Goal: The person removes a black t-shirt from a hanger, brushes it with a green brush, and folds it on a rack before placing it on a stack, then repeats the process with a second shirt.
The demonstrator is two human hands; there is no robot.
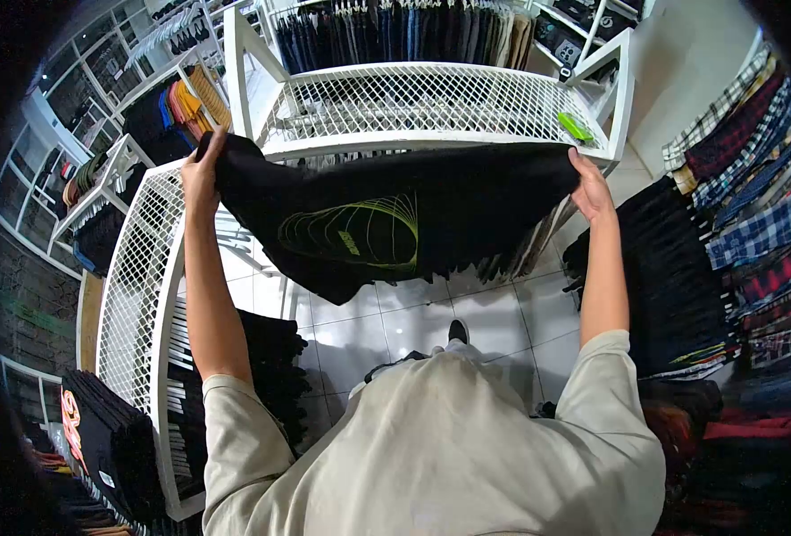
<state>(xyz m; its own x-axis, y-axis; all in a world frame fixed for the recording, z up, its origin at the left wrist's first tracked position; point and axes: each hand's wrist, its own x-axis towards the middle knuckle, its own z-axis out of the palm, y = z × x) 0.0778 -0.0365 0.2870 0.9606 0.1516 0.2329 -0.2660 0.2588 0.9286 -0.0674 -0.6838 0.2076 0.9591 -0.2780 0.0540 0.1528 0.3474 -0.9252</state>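
Note:
A black T-shirt [494, 201] with a yellow-green line print hangs stretched between my two hands, in front of a white mesh rack. My left hand [202, 179] is closed on its left end, with the thumb on top. At the opposite end my right hand [589, 185] pinches the cloth near the rack's front right corner. The shirt's upper edge overlaps the front rail of the mesh shelf [413, 94], and its lower edge hangs loose over the tiled floor.
A bright green object [576, 126] lies on the mesh shelf's right end. Trousers [395, 36] hang behind it. On the left stand another mesh rack [141, 268] and a stack of folded black shirts [114, 438]. Checked shirts [757, 241] hang at the right, beside black garments [650, 277].

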